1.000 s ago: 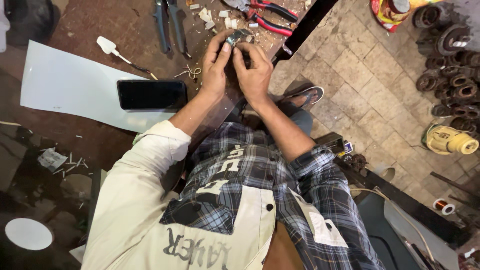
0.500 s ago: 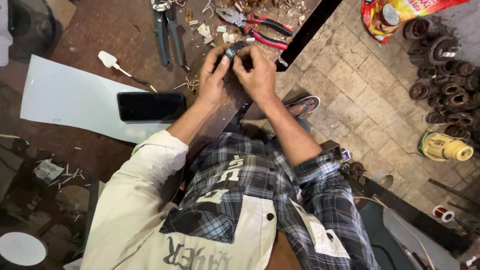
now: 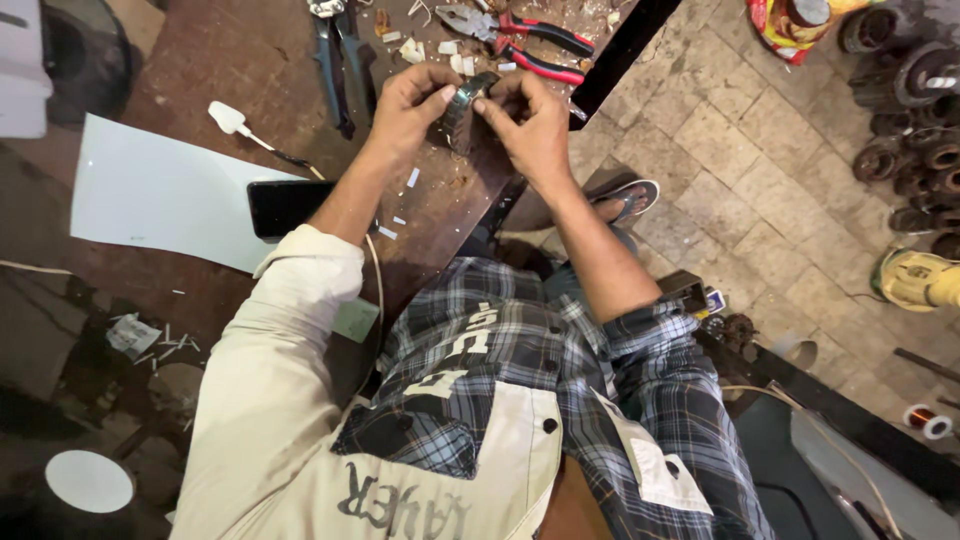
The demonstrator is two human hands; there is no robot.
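Held at upper centre of the frame, over the near edge of the brown worktop (image 3: pixel 230 60): a small dark round metal part (image 3: pixel 463 100) with a shiny rim, tilted on edge. Left hand (image 3: pixel 405 105) closed around its left side, thumb on the rim, grip tight on the part. Right hand (image 3: pixel 530 125) pinching at the upper right rim with thumb and forefinger, grip narrow and also on the part.

As for progress: hard to judge. White scraps (image 3: pixel 430 48) and bits scattered on the worktop just beyond the hands suggest some trimming or stripping already done; fingers busy at the rim, so fine work apparently not finished. Inside of the part hidden by the hands.

Around: red-handled pliers (image 3: pixel 530 45) just beyond the hands at the top; blue-handled tool (image 3: pixel 335 60) to their left; white-headed small tool (image 3: pixel 232 120) further left; dark phone (image 3: pixel 285 205) on a white sheet (image 3: pixel 160 195) at left, partly behind the left forearm. On the paved floor at upper right, a heap of dark round motor parts (image 3: pixel 920 130), a yellow housing (image 3: pixel 920 280) and, lower right, a copper wire spool (image 3: pixel 925 420). Nothing between the hands and the pliers but scraps.
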